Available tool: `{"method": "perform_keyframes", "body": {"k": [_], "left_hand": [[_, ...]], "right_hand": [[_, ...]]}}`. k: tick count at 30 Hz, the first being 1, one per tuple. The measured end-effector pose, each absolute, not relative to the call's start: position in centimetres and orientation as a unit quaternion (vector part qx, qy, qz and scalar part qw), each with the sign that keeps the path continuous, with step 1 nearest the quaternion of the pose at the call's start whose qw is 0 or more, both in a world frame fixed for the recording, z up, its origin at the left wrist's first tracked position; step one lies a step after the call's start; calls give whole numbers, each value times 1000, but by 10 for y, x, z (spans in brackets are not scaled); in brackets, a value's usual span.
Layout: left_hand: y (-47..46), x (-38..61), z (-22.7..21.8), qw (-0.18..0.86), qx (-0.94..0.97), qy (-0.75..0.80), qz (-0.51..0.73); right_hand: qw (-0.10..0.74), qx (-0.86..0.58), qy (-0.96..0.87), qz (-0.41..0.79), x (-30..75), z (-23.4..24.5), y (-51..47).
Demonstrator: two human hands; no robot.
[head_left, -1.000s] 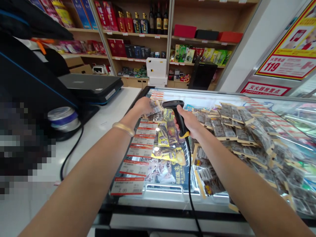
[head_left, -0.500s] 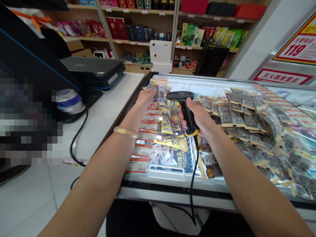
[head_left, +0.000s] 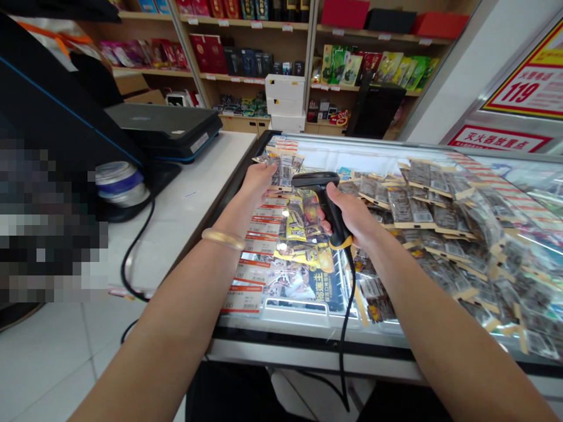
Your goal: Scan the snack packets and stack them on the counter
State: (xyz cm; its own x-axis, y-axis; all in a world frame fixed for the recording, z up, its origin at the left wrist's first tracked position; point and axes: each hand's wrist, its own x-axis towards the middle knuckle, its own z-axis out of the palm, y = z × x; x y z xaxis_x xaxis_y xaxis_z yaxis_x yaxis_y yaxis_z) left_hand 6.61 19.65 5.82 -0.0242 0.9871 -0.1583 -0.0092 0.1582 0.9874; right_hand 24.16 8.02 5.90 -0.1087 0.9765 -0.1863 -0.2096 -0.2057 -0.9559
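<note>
My right hand (head_left: 352,217) is wrapped round the grip of a black and yellow barcode scanner (head_left: 331,205), its head pointing left and its cable hanging down over the counter edge. My left hand (head_left: 259,180), with a gold bangle on the wrist, is closed on the left edge of a small clear snack packet (head_left: 285,169) printed with a barcode. That packet lies at the far left of the glass counter, in front of the scanner head. Under the glass are yellow snack bags (head_left: 297,220). A pile of similar packets (head_left: 422,205) spreads to the right of my right hand.
Price tags (head_left: 260,243) line the left side of the glass-topped counter (head_left: 281,319). On the white table to the left stand a flat black scale (head_left: 171,126) and a round tin (head_left: 121,183). Stocked shelves and white boxes (head_left: 285,97) stand behind.
The scanner head has dropped slightly and shifted a little left with my right hand. My left hand stays on the packet, almost unmoved.
</note>
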Motion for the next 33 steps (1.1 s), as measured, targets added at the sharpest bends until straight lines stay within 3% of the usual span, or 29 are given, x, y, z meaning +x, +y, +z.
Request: {"method": "perform_keyframes", "body": {"k": [11, 20, 33], "left_hand": [[181, 63, 68, 534, 470, 522, 470], [164, 67, 57, 524, 489, 508, 478], [150, 63, 70, 519, 514, 496, 469]], "right_hand": [[467, -444, -432, 631, 255, 80, 55], [429, -465, -439, 638, 259, 74, 41], [444, -460, -432, 636, 255, 74, 43]]}}
